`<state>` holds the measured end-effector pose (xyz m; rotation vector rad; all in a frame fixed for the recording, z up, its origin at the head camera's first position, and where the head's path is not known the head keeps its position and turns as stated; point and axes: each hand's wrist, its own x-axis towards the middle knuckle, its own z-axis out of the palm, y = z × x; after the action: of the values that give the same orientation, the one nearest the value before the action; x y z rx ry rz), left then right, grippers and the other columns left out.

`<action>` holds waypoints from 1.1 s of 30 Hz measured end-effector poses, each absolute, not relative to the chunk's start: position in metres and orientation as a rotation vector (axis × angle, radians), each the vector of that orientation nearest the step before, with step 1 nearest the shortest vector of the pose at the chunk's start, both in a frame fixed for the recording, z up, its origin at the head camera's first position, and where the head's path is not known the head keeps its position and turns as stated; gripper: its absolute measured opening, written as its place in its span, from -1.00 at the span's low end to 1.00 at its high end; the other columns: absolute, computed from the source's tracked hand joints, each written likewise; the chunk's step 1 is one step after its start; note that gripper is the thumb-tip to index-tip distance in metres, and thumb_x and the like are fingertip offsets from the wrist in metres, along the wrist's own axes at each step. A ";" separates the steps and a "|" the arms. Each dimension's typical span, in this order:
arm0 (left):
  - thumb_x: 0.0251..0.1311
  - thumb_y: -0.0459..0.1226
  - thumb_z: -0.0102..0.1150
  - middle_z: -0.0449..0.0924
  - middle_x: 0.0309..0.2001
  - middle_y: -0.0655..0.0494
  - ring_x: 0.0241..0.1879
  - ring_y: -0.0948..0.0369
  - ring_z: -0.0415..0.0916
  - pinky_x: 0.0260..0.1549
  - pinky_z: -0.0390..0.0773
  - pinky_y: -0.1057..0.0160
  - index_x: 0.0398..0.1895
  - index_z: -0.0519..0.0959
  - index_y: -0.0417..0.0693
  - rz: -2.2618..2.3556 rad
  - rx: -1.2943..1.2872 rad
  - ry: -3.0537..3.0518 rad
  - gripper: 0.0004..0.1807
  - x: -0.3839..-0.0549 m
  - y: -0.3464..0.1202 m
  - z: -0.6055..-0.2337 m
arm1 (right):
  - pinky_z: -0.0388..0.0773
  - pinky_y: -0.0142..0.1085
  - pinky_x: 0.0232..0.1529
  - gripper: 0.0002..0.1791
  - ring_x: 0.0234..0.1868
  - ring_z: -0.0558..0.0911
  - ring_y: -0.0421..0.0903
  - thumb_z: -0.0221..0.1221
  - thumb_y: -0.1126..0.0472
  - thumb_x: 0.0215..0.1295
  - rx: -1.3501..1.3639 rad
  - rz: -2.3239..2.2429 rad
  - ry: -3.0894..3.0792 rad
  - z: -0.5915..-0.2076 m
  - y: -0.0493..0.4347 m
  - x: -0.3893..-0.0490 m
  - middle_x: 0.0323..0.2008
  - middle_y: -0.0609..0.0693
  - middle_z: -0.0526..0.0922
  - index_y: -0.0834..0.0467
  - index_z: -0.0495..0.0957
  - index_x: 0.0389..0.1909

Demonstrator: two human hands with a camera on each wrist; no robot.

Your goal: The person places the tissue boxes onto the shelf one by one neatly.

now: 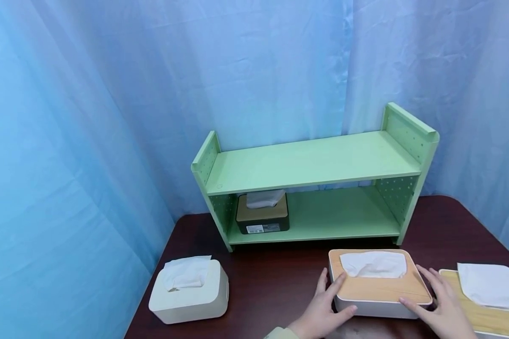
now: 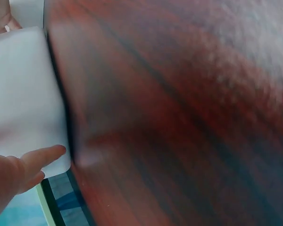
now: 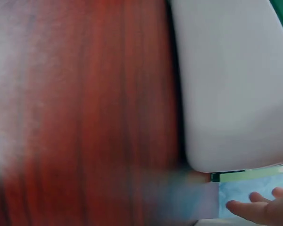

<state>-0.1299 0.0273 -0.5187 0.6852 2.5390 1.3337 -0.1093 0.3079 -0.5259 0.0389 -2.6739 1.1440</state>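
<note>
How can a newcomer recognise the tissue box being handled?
Start from the green shelf. In front of its right half, between the left hand and right hand, is the tissue box. Unlike the yellower box at right and cream box at left, its top is orange-tan.

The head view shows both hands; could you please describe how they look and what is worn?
The left hand and right hand are bare, with no gloves or rings visible. A pale cream sleeve edge shows behind the left hand; none shows behind the right.
</note>
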 end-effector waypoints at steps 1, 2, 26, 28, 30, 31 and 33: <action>0.22 0.02 0.14 -0.17 0.45 -0.34 0.40 -0.20 0.01 0.13 0.41 0.06 0.43 0.14 0.38 1.328 0.681 2.536 -0.29 -0.130 0.028 -0.519 | -0.16 0.47 0.13 -0.05 0.32 -0.13 0.57 0.33 0.11 0.09 0.055 1.163 -2.673 -0.528 0.308 -0.109 0.24 0.64 0.04 0.41 0.05 0.37; 0.23 0.02 0.14 -0.16 0.45 -0.33 0.39 -0.18 0.03 0.12 0.42 0.06 0.43 0.13 0.40 1.325 0.680 2.531 -0.30 -0.131 0.029 -0.520 | -0.12 0.31 0.29 -0.03 0.32 -0.09 0.57 0.35 0.12 0.07 0.066 1.184 -2.683 -0.531 0.307 -0.109 0.24 0.63 0.06 0.40 0.03 0.38; 0.27 -0.14 0.15 -0.01 0.38 -0.46 0.31 -0.26 0.14 0.06 0.45 0.27 0.37 0.31 0.17 1.548 0.770 2.472 -0.42 -0.133 0.028 -0.529 | 0.26 0.25 0.06 0.27 0.25 0.10 0.56 0.32 -0.21 0.03 -0.303 1.366 -2.965 -0.532 0.296 -0.108 0.37 0.52 -0.13 0.15 -0.35 0.49; 0.27 -0.14 0.15 -0.02 0.38 -0.48 0.31 -0.27 0.15 0.02 0.47 0.32 0.37 0.31 0.15 1.555 0.781 2.472 -0.42 -0.133 0.028 -0.528 | 0.27 0.26 0.06 0.27 0.24 0.11 0.55 0.33 -0.21 0.02 -0.313 1.361 -2.957 -0.532 0.295 -0.109 0.38 0.51 -0.12 0.14 -0.33 0.50; 0.27 -0.15 0.15 -0.02 0.37 -0.49 0.30 -0.28 0.16 -0.05 0.49 0.39 0.37 0.31 0.14 1.567 0.781 2.465 -0.42 -0.133 0.028 -0.528 | 0.29 0.24 0.04 0.27 0.24 0.14 0.55 0.34 -0.22 0.00 -0.320 1.341 -2.952 -0.530 0.294 -0.109 0.36 0.52 -0.06 0.15 -0.30 0.50; 0.28 -0.15 0.14 -0.03 0.37 -0.50 0.29 -0.28 0.16 -0.07 0.49 0.41 0.37 0.30 0.13 1.567 0.786 2.466 -0.42 -0.134 0.028 -0.528 | 0.30 0.23 0.03 0.27 0.23 0.15 0.55 0.34 -0.22 0.00 -0.328 1.338 -2.951 -0.530 0.294 -0.108 0.36 0.52 -0.05 0.14 -0.29 0.50; 0.28 -0.15 0.14 -0.03 0.37 -0.51 0.29 -0.27 0.16 -0.10 0.50 0.43 0.37 0.30 0.12 1.574 0.792 2.465 -0.42 -0.134 0.027 -0.529 | 0.33 0.21 0.02 0.26 0.23 0.17 0.56 0.34 -0.21 0.00 -0.334 1.326 -2.953 -0.528 0.293 -0.108 0.35 0.54 -0.02 0.13 -0.28 0.50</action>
<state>-0.1339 0.0272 -0.5291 0.7922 2.4651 1.5736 -0.1080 0.2927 -0.5276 -0.3337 -2.9527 1.3258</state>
